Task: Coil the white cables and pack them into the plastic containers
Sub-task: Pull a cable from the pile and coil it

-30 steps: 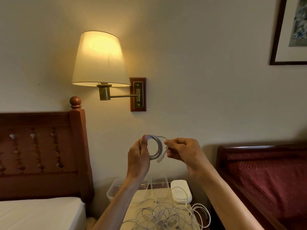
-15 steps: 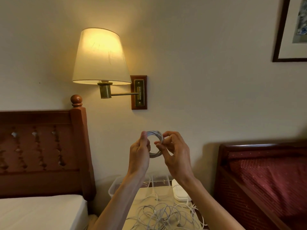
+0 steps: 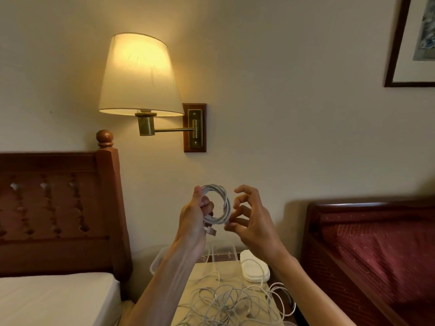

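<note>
My left hand [image 3: 194, 216] grips a coiled white cable [image 3: 223, 203], held up at chest height in front of the wall, with its connector end [image 3: 210, 230] hanging below the fingers. To the right of the coil, my right hand [image 3: 249, 218] has its fingers spread and curled, and its fingertips are at the coil's lower right edge. Below on the nightstand [image 3: 207, 269] lies a tangled pile of loose white cables [image 3: 233, 302]. Clear plastic containers [image 3: 222, 249] stand at the back of the nightstand, partly hidden by my left forearm.
A white lid or box [image 3: 254, 269] lies at the nightstand's back right. A wooden headboard [image 3: 58, 212] and white mattress [image 3: 54, 300] are at the left, a dark red bed [image 3: 376, 243] at the right. A lit wall lamp [image 3: 138, 76] hangs above.
My right hand has let go of the cable end and opened beside the coil. The connector end now hangs below my left hand, which still holds the coil.
</note>
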